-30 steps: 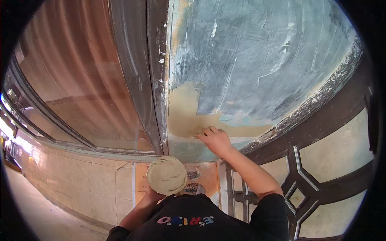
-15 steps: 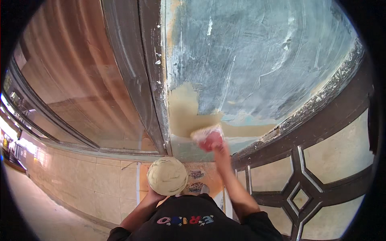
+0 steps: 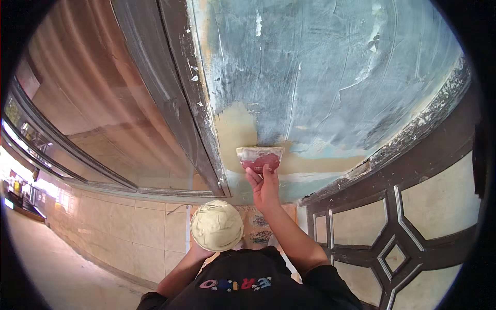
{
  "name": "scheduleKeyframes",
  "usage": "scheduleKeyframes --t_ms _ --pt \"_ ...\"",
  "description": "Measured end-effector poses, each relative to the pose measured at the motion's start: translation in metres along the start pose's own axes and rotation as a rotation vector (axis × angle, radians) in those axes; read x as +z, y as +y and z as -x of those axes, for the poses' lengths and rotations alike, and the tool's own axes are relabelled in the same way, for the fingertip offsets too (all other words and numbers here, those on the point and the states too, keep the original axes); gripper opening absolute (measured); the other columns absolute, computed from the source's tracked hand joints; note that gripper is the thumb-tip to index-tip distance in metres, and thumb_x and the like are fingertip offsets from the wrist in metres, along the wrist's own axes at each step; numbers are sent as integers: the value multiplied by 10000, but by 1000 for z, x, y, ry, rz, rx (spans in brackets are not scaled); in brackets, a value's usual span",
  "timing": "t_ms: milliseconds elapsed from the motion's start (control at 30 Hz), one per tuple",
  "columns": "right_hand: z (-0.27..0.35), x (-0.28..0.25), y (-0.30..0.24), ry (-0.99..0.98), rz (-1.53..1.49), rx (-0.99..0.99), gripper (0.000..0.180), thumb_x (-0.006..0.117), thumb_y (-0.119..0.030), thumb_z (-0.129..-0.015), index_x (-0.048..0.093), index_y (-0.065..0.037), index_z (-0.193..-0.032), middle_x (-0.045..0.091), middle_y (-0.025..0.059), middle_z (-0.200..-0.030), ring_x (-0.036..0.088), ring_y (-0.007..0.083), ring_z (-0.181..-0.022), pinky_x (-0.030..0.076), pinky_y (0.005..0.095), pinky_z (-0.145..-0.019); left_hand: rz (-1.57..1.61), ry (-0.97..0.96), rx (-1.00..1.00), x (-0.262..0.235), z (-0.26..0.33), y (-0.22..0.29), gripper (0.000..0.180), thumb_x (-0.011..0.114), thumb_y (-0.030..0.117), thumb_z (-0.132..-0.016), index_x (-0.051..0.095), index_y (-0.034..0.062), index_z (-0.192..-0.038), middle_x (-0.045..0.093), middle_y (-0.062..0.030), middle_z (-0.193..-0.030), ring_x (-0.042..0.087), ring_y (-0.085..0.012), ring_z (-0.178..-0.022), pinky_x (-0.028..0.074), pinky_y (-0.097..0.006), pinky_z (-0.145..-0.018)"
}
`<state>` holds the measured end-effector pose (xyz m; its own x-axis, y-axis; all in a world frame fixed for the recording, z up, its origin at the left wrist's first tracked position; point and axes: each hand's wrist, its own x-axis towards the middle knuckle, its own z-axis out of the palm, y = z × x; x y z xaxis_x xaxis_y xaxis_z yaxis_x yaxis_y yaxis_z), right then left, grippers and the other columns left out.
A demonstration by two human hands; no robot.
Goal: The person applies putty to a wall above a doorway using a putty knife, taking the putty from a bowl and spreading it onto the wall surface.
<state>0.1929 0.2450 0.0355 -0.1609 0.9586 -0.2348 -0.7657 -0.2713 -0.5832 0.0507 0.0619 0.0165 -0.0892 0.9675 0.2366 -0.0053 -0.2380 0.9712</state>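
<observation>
Putty-smeared scraper (image 3: pixel 260 158) clamped in right hand (image 3: pixel 264 187); left hand (image 3: pixel 199 251) grips putty tub (image 3: pixel 216 225) beside door frame (image 3: pixel 199 111).

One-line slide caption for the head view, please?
Right hand presses a putty knife against the blue wall; left hand holds a round putty-loaded board.
</observation>
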Motion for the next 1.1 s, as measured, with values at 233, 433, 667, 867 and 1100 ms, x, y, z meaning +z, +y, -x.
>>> scheduleKeyframes --t_ms 233,433,667,867,1100 --pt "-33 -168 91 322 214 193 229 508 -141 -961 372 -103 -1141 511 59 -893 538 130 -602 456 229 -502 418 -80 -129 0 4 6 542 396 432 -961 324 113 -1393 417 -117 -1381 421 -259 -1268 348 -482 -1055" --pt "-6 -200 90 367 514 -30 239 568 -197 -935 405 -60 -1043 516 57 -792 554 135 -626 481 228 -549 152 23 -196 -3 12 -20 601 605 340 -875 352 116 -1372 439 -100 -1359 476 -232 -1212 429 -427 -988" --pt "-32 -136 43 -59 963 -421 236 648 -198 -885 512 -11 -937 608 68 -862 592 95 -715 514 231 -630 -47 -116 -54 12 -5 -43 878 877 179 -585 417 79 -1326 504 -81 -1290 507 -194 -1161 416 -372 -992" --pt "-56 -198 -78 259 705 -645 276 636 -257 -890 568 -1 -966 642 71 -845 622 124 -728 510 280 -645 110 -114 -27 36 -19 -31 885 875 196 -586 407 74 -1327 503 -87 -1288 516 -196 -1149 422 -373 -987" --pt "-5 -204 -59 137 692 -555 299 625 -291 -900 575 -3 -963 671 96 -873 636 118 -739 516 267 -660 46 -46 -100 60 -24 -21 772 833 233 -646 449 84 -1299 526 -92 -1261 519 -208 -1148 397 -381 -1007"
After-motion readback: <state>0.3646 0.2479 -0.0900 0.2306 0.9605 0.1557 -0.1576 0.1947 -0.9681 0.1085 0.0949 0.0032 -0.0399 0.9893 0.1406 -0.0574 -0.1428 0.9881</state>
